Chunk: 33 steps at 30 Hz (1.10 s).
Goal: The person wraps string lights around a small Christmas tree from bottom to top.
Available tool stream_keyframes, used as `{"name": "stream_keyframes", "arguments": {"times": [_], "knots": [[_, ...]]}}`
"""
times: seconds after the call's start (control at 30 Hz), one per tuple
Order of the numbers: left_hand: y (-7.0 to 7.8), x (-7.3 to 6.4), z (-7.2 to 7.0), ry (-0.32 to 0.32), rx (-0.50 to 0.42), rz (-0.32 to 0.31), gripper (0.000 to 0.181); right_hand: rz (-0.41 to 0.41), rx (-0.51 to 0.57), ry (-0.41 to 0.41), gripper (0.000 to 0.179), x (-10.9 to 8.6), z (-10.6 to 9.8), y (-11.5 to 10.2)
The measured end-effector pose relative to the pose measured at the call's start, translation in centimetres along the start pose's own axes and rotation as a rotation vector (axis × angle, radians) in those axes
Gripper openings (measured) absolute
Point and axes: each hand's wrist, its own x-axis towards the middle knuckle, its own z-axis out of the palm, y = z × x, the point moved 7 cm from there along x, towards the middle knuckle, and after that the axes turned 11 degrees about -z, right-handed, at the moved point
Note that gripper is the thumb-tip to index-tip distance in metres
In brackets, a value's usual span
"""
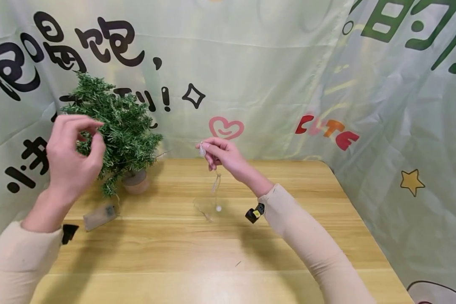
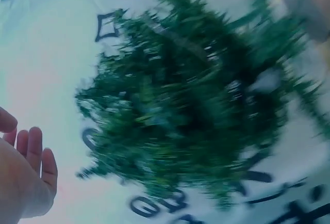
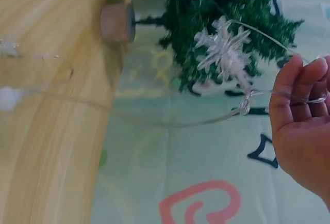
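My right hand [image 1: 223, 155] pinches the thin clear wire of a string of fairy lights, out to the right of a small artificial Christmas tree [image 1: 121, 126]. A clear snowflake light [image 3: 224, 51] sits on the wire close to the fingers in the right wrist view. Below the hand, the rest of the string dangles to a white ball light [image 1: 218, 208] over the table. Another stretch of wire runs from the hand toward the tree. My left hand [image 1: 74, 154] is raised at the tree's left side, fingers loosely bent, thumb apart, nothing visible between them.
A battery box [image 1: 100, 216] lies on the wooden table [image 1: 167, 261] below the tree, a wire leading up from it. The tree stands in a round wooden base [image 1: 135, 182] at the back left. Printed fabric [image 1: 281, 84] hangs behind and at both sides.
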Motion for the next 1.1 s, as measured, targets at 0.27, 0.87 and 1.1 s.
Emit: {"name": "stream_keyframes", "arguments": {"times": [0.27, 0.87, 1.1], "knots": [[2.8, 4.9, 5.9, -0.419, 0.13, 0.188, 0.027, 0.13, 0.02, 0.132, 0.03, 3.6, -2.6, 1.2], [0.0, 7.0, 18.6, -1.084, 0.289, -0.153, 0.033, 0.128, -0.121, 0.146, 0.029, 8.4, -1.1, 0.1], [-1.0, 6.5, 19.5, -1.082, 0.311, -0.142, 0.025, 0.11, -0.185, 0.165, 0.023, 8.7, -1.1, -0.3]]}}
